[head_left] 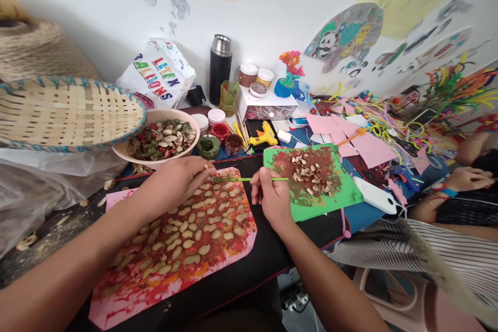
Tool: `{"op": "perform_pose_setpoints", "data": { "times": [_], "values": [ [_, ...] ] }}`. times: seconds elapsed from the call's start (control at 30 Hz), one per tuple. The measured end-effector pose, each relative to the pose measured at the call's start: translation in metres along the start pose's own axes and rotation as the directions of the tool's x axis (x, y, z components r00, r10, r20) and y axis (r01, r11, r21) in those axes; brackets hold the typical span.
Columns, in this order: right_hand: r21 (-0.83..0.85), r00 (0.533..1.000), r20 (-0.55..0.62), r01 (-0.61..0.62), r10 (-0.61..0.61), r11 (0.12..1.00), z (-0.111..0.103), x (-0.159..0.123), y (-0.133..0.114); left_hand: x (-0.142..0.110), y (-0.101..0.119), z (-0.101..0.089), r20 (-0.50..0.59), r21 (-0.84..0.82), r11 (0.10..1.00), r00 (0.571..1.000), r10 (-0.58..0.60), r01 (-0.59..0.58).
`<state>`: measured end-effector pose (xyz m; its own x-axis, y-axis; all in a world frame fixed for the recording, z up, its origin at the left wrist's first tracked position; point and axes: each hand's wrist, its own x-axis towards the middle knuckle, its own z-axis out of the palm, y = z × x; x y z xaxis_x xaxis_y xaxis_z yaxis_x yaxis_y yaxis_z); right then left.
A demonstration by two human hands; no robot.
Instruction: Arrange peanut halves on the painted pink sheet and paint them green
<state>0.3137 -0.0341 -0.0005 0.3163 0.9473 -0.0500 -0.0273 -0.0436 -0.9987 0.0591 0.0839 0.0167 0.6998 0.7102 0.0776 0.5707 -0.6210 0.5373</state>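
My right hand [270, 194] grips a thin green paintbrush [247, 179], which lies nearly level with its bristle end pointing left. At that end my left hand [182, 176] is closed in a pinch, a small pale piece of peanut shell just showing at the fingertips. Under my left hand and forearm spreads a pink sheet [237, 259] smeared with red, orange and brown paint. Rows of peanut shells [188, 244] lie over it. Beyond my right hand a green sheet [348, 197] with brown paint carries a cluster of half shells [311, 174].
Behind my left hand stand a bowl [155, 161] of painted shells and a woven basket [70, 114]. Open jars of green [208, 148], red [220, 132] and brown paint [234, 144] sit near a yellow glue gun [264, 135]. Another person's hand [462, 179] is at right.
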Motion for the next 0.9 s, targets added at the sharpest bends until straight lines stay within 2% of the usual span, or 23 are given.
{"op": "perform_pose_setpoints", "data": {
  "times": [0.23,0.43,0.63,0.9],
  "values": [
    [-0.013,0.999,0.044,-0.009,0.009,1.000,0.007,-0.002,0.003,0.000,-0.002,0.001,-0.012,-0.009,1.000,1.000,-0.014,0.014],
    [-0.034,1.000,0.003,0.015,-0.015,0.999,0.000,-0.003,0.006,-0.002,0.002,-0.002,-0.030,-0.008,1.000,1.000,0.002,-0.002],
    [-0.022,1.000,0.008,0.026,-0.026,0.999,0.002,-0.002,0.008,-0.001,0.008,-0.002,-0.035,-0.045,0.999,0.999,0.029,-0.030],
    [-0.072,0.998,-0.031,0.055,-0.057,0.996,-0.007,-0.002,-0.001,0.000,0.005,0.000,-0.039,-0.041,0.999,0.999,0.014,-0.016]
  ]
}}
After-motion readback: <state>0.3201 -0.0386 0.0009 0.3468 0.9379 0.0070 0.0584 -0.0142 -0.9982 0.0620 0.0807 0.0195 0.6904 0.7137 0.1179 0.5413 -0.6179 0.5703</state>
